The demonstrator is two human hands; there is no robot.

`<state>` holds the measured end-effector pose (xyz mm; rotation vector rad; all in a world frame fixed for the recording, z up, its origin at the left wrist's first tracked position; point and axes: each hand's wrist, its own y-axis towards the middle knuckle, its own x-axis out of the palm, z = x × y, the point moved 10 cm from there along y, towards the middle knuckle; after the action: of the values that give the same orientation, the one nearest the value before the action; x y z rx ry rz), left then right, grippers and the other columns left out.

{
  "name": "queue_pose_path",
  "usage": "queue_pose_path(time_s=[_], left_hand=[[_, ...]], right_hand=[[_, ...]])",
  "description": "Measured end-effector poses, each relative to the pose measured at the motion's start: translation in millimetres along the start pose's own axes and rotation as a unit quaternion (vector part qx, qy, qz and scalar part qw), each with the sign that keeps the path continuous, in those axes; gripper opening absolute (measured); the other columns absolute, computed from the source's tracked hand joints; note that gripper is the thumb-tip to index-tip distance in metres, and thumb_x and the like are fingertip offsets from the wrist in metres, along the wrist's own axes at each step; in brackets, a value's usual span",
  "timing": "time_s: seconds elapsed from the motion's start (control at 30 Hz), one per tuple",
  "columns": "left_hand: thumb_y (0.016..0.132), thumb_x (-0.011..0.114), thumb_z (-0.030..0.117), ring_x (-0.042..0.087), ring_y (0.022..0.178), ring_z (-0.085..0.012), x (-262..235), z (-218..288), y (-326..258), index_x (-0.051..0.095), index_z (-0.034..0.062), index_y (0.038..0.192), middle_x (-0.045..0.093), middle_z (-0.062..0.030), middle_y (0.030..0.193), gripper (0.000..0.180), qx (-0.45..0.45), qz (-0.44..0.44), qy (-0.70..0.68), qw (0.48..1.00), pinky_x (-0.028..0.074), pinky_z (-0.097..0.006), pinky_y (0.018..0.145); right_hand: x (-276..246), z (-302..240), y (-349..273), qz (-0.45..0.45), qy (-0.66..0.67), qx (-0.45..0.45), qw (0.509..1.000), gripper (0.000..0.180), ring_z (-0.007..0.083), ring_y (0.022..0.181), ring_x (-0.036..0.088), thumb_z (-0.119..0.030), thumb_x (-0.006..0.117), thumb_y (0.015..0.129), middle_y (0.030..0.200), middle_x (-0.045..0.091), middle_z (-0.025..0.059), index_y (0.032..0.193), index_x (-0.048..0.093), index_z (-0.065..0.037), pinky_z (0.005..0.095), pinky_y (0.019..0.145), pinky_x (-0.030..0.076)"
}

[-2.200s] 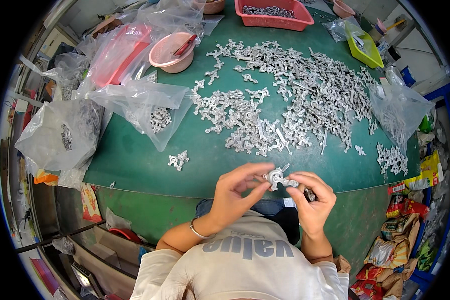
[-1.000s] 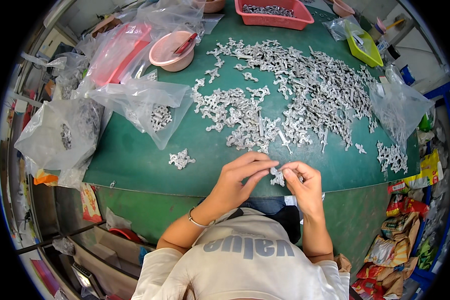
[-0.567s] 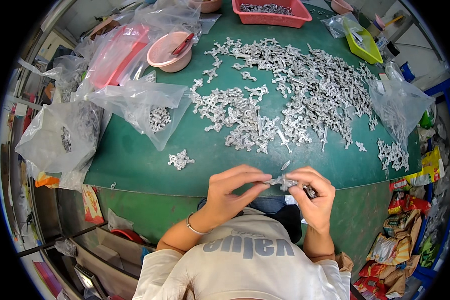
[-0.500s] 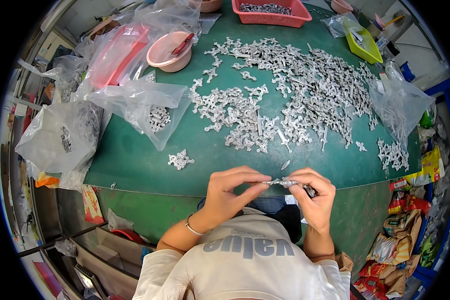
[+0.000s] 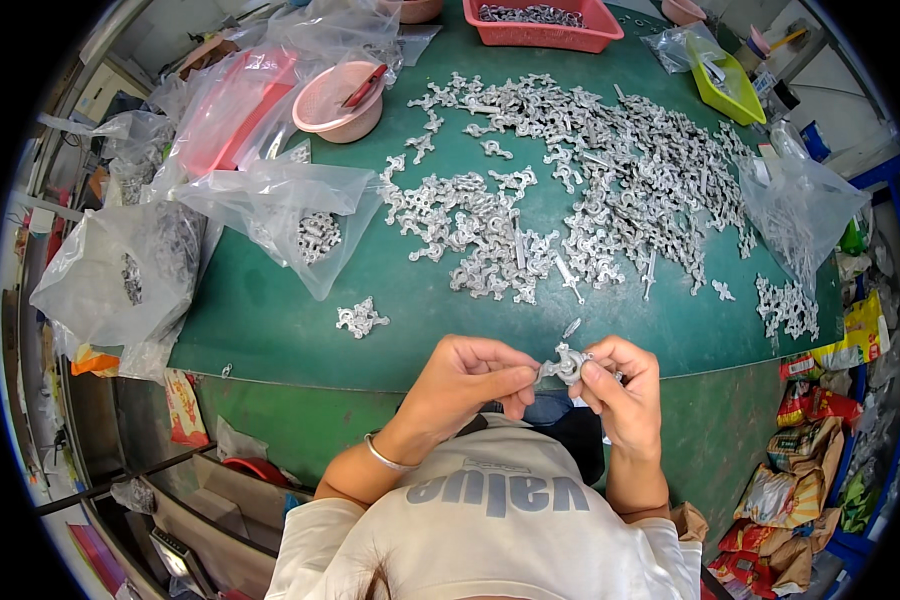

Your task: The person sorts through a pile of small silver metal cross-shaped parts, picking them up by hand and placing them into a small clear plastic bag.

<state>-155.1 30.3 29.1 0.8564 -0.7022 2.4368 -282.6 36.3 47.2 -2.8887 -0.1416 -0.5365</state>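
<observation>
Near the front edge of the green table, my two hands meet at a small silver metal casting (image 5: 564, 364) with rounded lobes. My left hand (image 5: 477, 381) pinches its left end between thumb and fingertips. At its right side, my right hand (image 5: 619, 388) grips it with thumb and fingers, and something dark metallic shows partly within those fingers. Just beyond lies a slim single metal piece (image 5: 571, 328). A large pile of similar silver castings (image 5: 630, 190) spreads over the table, and a small cluster of castings (image 5: 361, 318) lies to the left.
Clear plastic bags (image 5: 270, 205) with metal parts lie at left, beside a pink bowl (image 5: 320, 125) holding a red-handled tool. A red tray (image 5: 545, 38) of parts stands at the far edge, a yellow-green basket (image 5: 727, 92) at far right. Another plastic bag (image 5: 795, 210) rests at right.
The casting has been turned from edge-on to show its broad face. My left hand has shifted slightly right, and the right-hand fingers have changed their grip.
</observation>
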Motion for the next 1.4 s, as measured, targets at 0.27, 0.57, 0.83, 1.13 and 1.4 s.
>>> queue_pose_path(time_s=[0.27,0.57,0.83,1.13,1.4], left_hand=[[0.082,0.06,0.004,0.058,0.058,-0.0155,0,-6,-3,0.061,-0.0063,0.093,0.062,-0.0123,0.072,0.015,-0.033,0.015,-0.039,0.999,0.047,-0.024,0.053],[0.083,0.058,0.005,0.059,0.06,-0.0174,0,-11,-4,0.061,-0.007,0.093,0.062,-0.0134,0.074,0.015,-0.052,0.013,-0.081,0.995,0.049,-0.025,0.055],[0.086,0.058,0.01,0.062,0.065,-0.0145,3,-13,-2,0.06,-0.0065,0.098,0.064,-0.0121,0.079,0.021,-0.045,-0.024,-0.081,0.995,0.051,-0.024,0.06],[0.089,0.054,0.015,0.061,0.064,-0.0139,15,-24,-3,0.06,-0.0055,0.096,0.063,-0.011,0.08,0.023,-0.081,-0.072,-0.111,0.988,0.051,-0.023,0.061],[0.093,0.047,0.022,0.061,0.065,-0.0136,17,-32,-1,0.06,-0.0055,0.094,0.063,-0.0104,0.08,0.03,-0.099,-0.083,-0.111,0.985,0.05,-0.023,0.061]], right_hand=[[4,5,2,-0.013,0.056,0.017,0.998,0.006,0.0029,0.046,0.04,-0.002,0.055,0.084,0.066,0.06,0.0101,0.087,0.056,0.002,0.0176,0.043,0.029],[4,7,2,-0.003,0.088,0.021,0.996,0.005,0.0039,0.047,0.041,-0.003,0.054,0.085,0.066,0.059,0.0095,0.088,0.055,0.001,0.0175,0.044,0.029],[9,0,6,-0.007,0.113,-0.002,0.994,0.011,0.0038,0.05,0.04,-0.005,0.054,0.085,0.076,0.058,0.0072,0.094,0.054,0.001,0.0175,0.045,0.028],[5,-8,10,-0.006,0.044,-0.096,0.994,0.006,0.0035,0.053,0.04,-0.006,0.055,0.084,0.081,0.055,0.0051,0.081,0.054,0.0,0.0174,0.046,0.03],[1,1,12,0.05,0.006,-0.074,0.996,0.011,0.0029,0.053,0.041,-0.004,0.054,0.085,0.079,0.057,0.006,0.075,0.051,-0.002,0.0177,0.045,0.032]])
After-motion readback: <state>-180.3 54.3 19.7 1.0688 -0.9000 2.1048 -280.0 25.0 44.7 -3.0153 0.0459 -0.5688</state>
